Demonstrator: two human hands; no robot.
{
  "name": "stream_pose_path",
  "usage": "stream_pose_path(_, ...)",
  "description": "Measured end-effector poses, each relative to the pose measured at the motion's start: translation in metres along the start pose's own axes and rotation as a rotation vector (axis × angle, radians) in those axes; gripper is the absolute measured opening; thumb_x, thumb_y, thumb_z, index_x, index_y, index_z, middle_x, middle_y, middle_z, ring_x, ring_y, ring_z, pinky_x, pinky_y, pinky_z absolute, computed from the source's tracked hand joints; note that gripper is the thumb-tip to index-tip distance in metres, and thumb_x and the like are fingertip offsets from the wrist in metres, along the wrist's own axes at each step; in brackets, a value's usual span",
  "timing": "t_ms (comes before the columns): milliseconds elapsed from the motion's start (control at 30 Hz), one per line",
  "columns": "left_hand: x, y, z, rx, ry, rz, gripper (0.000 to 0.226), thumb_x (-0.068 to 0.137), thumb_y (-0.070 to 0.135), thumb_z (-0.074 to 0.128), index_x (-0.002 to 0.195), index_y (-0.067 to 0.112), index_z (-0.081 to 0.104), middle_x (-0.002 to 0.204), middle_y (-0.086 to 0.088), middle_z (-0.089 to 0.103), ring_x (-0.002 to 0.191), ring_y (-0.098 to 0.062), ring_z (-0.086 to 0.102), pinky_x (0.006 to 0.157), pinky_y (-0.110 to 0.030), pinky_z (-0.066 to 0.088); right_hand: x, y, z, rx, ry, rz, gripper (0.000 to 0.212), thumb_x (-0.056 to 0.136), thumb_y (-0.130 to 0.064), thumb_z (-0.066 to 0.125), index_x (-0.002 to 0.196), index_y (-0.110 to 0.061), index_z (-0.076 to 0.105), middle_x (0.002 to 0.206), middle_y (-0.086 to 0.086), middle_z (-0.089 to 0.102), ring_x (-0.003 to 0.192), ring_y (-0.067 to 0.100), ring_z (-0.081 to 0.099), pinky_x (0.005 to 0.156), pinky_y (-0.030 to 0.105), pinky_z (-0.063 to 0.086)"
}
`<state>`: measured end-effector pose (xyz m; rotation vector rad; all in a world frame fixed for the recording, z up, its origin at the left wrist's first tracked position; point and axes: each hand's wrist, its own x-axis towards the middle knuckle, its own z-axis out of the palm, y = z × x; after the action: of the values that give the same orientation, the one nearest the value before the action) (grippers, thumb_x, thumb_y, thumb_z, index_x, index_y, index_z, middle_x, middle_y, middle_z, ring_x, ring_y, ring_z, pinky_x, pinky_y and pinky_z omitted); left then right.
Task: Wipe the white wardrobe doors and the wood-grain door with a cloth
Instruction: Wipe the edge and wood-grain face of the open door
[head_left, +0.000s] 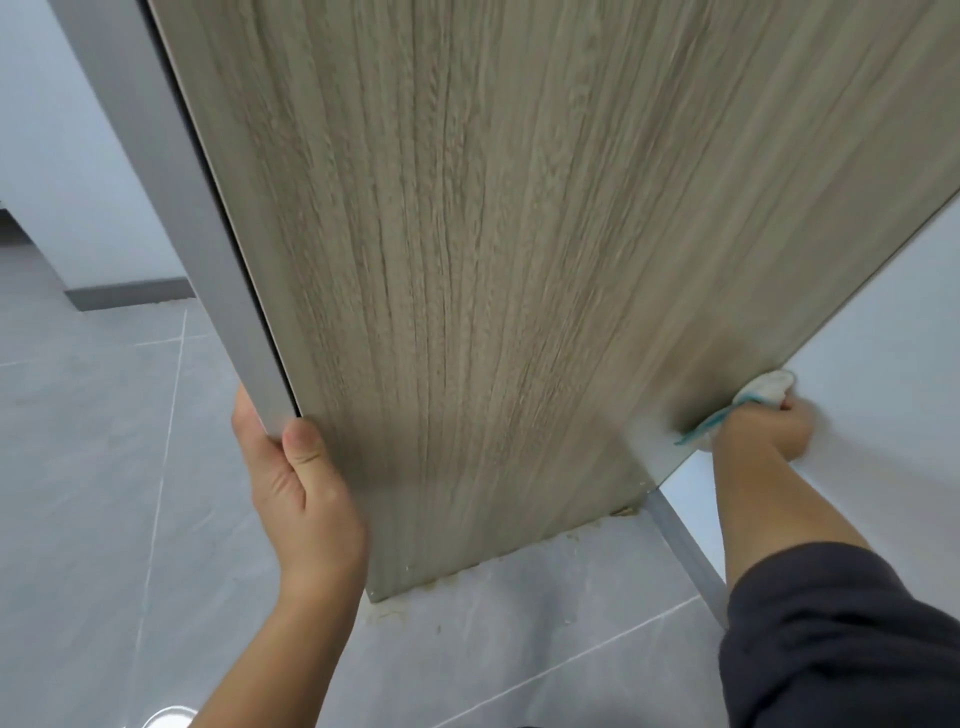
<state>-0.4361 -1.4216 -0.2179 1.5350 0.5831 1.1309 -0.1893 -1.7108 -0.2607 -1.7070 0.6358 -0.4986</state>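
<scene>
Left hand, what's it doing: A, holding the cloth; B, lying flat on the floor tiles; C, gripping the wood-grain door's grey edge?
C: the left hand wraps the grey edge of the wood-grain door, thumb on its face; the right hand holds the cloth.

- The light is soft, even and cool, and moderately bright.
- The pale beige wood-grain door (493, 234) is evenly lit, with faint soft shadows beside the left hand (301, 499) and around the right hand (763, 431).
- Motion blur smears the right hand and its crumpled white cloth with a teal edge (763, 387); the left hand is sharp.
- A small bright glare sits on the glossy grey tiled floor (104, 467) at the bottom edge.
- Wide-angle distortion splays the door's edges towards the upper corners.
</scene>
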Motion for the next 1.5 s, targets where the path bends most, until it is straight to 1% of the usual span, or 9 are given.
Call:
stream_pose_path(233,0.0,-0.002,0.0,0.0,0.0,-0.005,0.035,0.098,0.028,0.027,0.127,0.044,0.036,0.116,0.032,0.05,0.106,0.014,0.047,0.088,-0.006,0.037,0.007,0.008,0.004,-0.094,0.051,-0.014,0.019,0.079,-0.017,0.058,0.095,-0.024,0.05,0.091,0.004,0.057,0.078,0.019,0.054,0.082,0.04,0.055)
stream_pose_path(333,-0.001,-0.002,-0.001,0.005,-0.022,-0.012,0.04,0.1,0.028,0.027,0.139,0.029,0.034,0.12,0.025,0.049,0.106,0.013,0.047,0.088,-0.004,0.036,-0.005,0.009,0.004,-0.153,0.104,-0.035,0.011,0.089,-0.015,0.055,0.096,-0.009,0.058,0.094,0.008,0.056,0.088,0.023,0.054,0.079,0.031,0.043)
stream_pose_path(433,0.0,0.002,-0.003,0.002,-0.061,0.002,0.04,0.103,0.021,0.027,0.142,0.032,0.029,0.128,0.026,0.046,0.114,0.013,0.045,0.094,-0.005,0.036,-0.042,0.018,0.005,-0.199,0.043,-0.061,0.004,0.088,-0.01,0.054,0.086,-0.012,0.052,0.089,0.007,0.055,0.09,0.029,0.058,0.071,0.032,0.04)
stream_pose_path(600,0.003,0.003,-0.007,-0.003,-0.079,-0.022,0.048,0.1,0.03,0.028,0.148,0.022,0.027,0.145,0.002,0.041,0.132,-0.013,0.041,0.11,-0.044,0.035,-0.132,0.041,0.017,-0.172,-0.134,-0.07,0.016,0.079,-0.003,0.058,0.083,-0.017,0.051,0.096,0.016,0.06,0.088,0.032,0.058,0.078,0.041,0.048)
stream_pose_path(700,0.004,0.001,-0.011,-0.013,-0.093,-0.036,0.05,0.098,0.037,0.029,0.147,0.028,0.026,0.147,0.004,0.04,0.135,-0.017,0.039,0.11,-0.051,0.034,-0.186,0.043,0.02,-0.129,-0.216,-0.129,0.022,0.074,0.006,0.061,0.081,-0.012,0.052,0.095,0.016,0.056,0.079,0.026,0.053,0.076,0.034,0.044)
stream_pose_path(900,0.007,-0.001,-0.012,-0.036,-0.104,-0.057,0.051,0.095,0.044,0.03,0.146,0.033,0.026,0.149,0.0,0.04,0.136,-0.02,0.038,0.11,-0.052,0.034,-0.293,0.03,0.019,0.0,-0.405,-0.195,0.035,0.072,0.015,0.06,0.074,-0.017,0.046,0.091,-0.001,0.043,0.071,0.006,0.047,0.065,0.005,0.036)
stream_pose_path(1200,0.007,0.0,-0.018,-0.055,-0.151,-0.062,0.054,0.097,0.04,0.031,0.149,0.031,0.024,0.151,-0.002,0.038,0.139,-0.023,0.035,0.113,-0.05,0.031,-0.355,0.045,0.022,0.068,-0.592,-0.301,0.035,0.079,-0.006,0.067,0.073,-0.03,0.042,0.093,-0.017,0.04,0.079,0.009,0.054,0.066,0.025,0.049)
stream_pose_path(1367,0.006,0.004,-0.019,-0.047,-0.167,-0.082,0.052,0.099,0.036,0.031,0.15,0.03,0.024,0.15,0.0,0.037,0.138,-0.019,0.036,0.114,-0.047,0.03,-0.367,0.047,0.022,0.021,-0.632,-0.554,0.023,0.08,-0.018,0.067,0.083,-0.028,0.047,0.095,-0.007,0.043,0.075,0.003,0.048,0.065,0.005,0.039)
stream_pose_path(1500,0.006,0.008,-0.019,-0.031,-0.16,-0.094,0.051,0.099,0.036,0.031,0.149,0.032,0.025,0.146,0.0,0.042,0.134,-0.016,0.04,0.112,-0.046,0.032,-0.358,0.052,0.022,-0.11,-0.685,-0.719,0.028,0.072,-0.006,0.06,0.089,-0.025,0.047,0.094,-0.002,0.044,0.073,0.013,0.048,0.056,0.025,0.043)
